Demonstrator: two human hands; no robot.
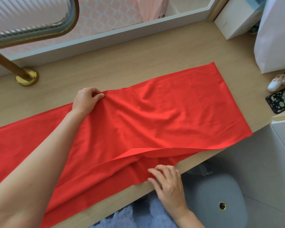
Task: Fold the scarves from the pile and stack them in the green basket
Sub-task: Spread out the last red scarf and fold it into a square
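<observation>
Closest in, a blue fluffy rug (138, 217) shows on the floor below the bench's front edge, with a grey rounded stool (220, 199) just to its right. Of the two hands, the right hand (169, 184) sits at that front edge, its fingers loosely bent and their tips on the near hem of the red scarf (155, 112). Whether the thumb grips the cloth from beneath I cannot tell.

The scarf lies stretched along the wooden bench (138, 55) from the left border of the view to a squared end at the right. Its near side droops a little over the front edge, and a raised crease runs across it above the right hand. The bare left forearm reaches diagonally over the cloth, and the left hand (86, 99) pinches the scarf's far edge between thumb and curled fingers, puckering it there.

Farther right, a phone in a dark patterned case (280, 99) lies beside a small white toy (276, 82). Behind them stand a white paper bag (276, 35) and a white box (234, 18). A brass rail post (25, 76) is fixed at the far left.
</observation>
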